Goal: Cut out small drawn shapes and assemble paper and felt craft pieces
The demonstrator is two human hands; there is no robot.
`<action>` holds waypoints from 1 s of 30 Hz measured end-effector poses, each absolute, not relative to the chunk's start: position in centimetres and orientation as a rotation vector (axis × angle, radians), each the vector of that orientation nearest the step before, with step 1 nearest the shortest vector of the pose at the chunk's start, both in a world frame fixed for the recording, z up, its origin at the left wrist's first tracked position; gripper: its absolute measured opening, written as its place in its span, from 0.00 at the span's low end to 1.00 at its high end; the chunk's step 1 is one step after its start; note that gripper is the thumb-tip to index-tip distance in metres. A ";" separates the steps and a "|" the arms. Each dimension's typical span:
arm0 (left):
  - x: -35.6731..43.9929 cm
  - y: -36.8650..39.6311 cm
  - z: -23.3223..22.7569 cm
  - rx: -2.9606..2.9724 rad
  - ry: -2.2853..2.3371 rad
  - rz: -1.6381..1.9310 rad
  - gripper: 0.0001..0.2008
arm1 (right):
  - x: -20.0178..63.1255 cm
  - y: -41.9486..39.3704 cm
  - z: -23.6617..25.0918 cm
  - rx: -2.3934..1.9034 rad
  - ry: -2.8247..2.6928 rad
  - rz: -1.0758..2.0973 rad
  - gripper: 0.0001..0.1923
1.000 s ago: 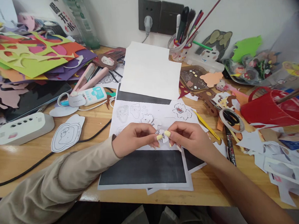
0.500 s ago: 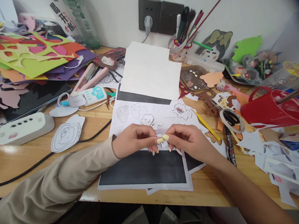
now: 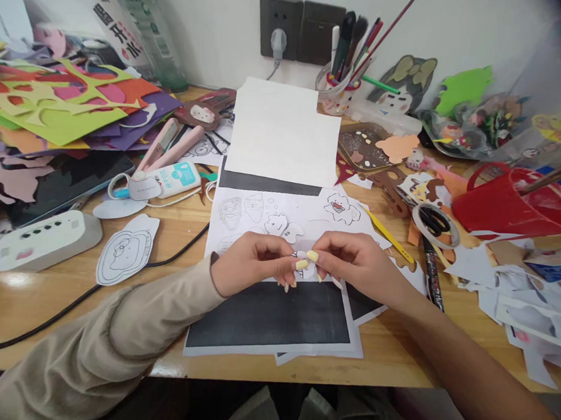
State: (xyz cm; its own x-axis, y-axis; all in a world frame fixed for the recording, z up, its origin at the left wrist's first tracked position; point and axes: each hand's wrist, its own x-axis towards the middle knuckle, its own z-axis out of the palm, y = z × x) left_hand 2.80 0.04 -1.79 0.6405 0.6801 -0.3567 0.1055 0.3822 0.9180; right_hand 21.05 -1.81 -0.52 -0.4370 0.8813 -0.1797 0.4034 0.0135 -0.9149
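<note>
Between my two hands is a small white paper cutout (image 3: pixel 307 269) with black drawn lines, partly hidden by the fingers. My left hand (image 3: pixel 267 259) is closed in a pinch on its left edge. My right hand (image 3: pixel 346 260) pinches the right edge, the thumb bent inward. Below them lies a printed sheet (image 3: pixel 303 202) with line drawings, which carries a bear-like cutout (image 3: pixel 276 224) and a flower-shaped cutout (image 3: pixel 341 208). A dark rectangle (image 3: pixel 267 317) covers the sheet's near part. Beyond the hands rests a blank white sheet (image 3: pixel 283 134).
At right are a yellow craft knife (image 3: pixel 389 235), scissors (image 3: pixel 434 217), a black marker (image 3: pixel 433 277), a red cup (image 3: pixel 510 201) and paper scraps (image 3: pixel 525 310). On the left lie a power strip (image 3: pixel 47 241), a white glue bottle (image 3: pixel 178 179) and piled coloured paper (image 3: pixel 68 102).
The thumbs have moved slightly apart, showing more of the small cutout between them. Everything else on the table stays where it was.
</note>
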 end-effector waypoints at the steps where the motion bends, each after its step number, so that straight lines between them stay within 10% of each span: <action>1: 2.8 0.1 -1.8 1.156 0.826 0.442 0.08 | 21.1 -1.8 -0.5 -1.313 -1.844 1.407 0.09; 25: 2.3 0.3 -2.5 1.250 0.970 0.706 0.12 | 21.2 -1.6 -0.7 -1.399 -1.910 1.390 0.10; 30: 2.1 0.8 -2.9 1.224 1.088 0.967 0.19 | 21.8 -1.2 -1.0 -1.632 -2.199 0.987 0.18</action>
